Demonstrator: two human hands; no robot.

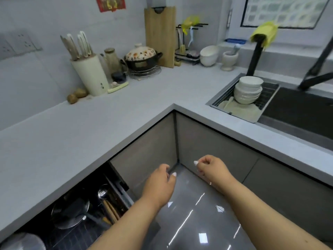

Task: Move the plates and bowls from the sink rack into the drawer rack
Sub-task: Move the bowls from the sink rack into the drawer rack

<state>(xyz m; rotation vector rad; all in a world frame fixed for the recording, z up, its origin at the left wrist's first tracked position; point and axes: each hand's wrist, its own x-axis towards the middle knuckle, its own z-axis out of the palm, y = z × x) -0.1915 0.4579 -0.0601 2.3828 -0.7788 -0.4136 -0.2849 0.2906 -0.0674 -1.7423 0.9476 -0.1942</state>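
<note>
Hovering above the floor, left hand (pixel 160 184) and right hand (pixel 211 168) loosely curled, grasping nothing | bowls (pixel 249 90) stacked in sink rack (pixel 266 98) | drawer (pixel 81 210) open under tabletop (pixel 108 114)

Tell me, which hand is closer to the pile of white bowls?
The right hand. It hangs loosely curled below the counter edge, under the bowls in the sink rack. The left hand is lower and further left, near the open drawer.

A knife block (pixel 90 74) and clay pot (pixel 141 57) stand on the countertop (pixel 126 105).
</note>
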